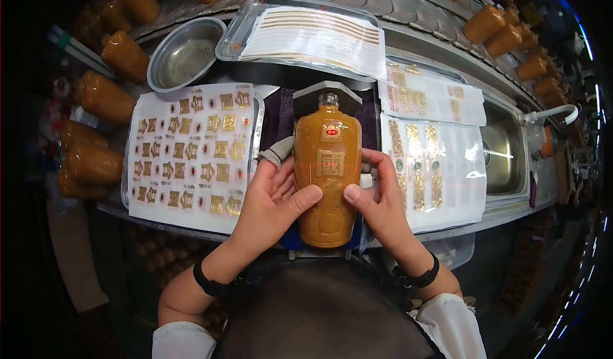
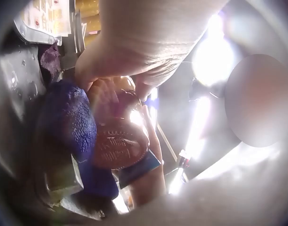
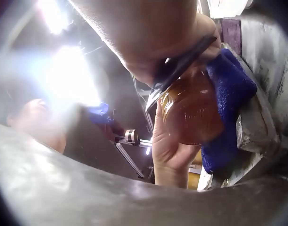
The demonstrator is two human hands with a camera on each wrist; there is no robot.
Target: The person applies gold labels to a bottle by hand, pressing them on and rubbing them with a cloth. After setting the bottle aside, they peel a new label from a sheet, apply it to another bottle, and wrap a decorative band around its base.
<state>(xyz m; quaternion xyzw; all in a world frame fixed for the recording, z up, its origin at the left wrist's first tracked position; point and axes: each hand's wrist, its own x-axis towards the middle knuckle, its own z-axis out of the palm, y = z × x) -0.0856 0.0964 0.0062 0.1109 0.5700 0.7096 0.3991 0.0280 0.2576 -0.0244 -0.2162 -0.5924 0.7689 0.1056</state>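
An amber-brown glazed bottle (image 1: 329, 135) with a clear threaded neck lies between both hands, its neck pointing away from me. It bears a red oval label (image 1: 331, 131) and a square gold label (image 1: 330, 164). My left hand (image 1: 276, 199) holds its left side, thumb on the front face, a grey cloth cover (image 1: 278, 151) on one finger. From the right, my right hand (image 1: 384, 199) holds it likewise, thumb near the lower front. Both wrist views show the bottle's round base (image 2: 120, 143) beside a blue cloth (image 3: 231, 84).
On the left lies a sheet of gold and red stickers (image 1: 191, 148); more sticker sheets (image 1: 440, 174) lie right. Behind are a metal bowl (image 1: 185, 56) and a tray (image 1: 236, 43) of white strips. A sink (image 1: 501, 161) is at right; several amber bottles (image 1: 96, 161) stand left.
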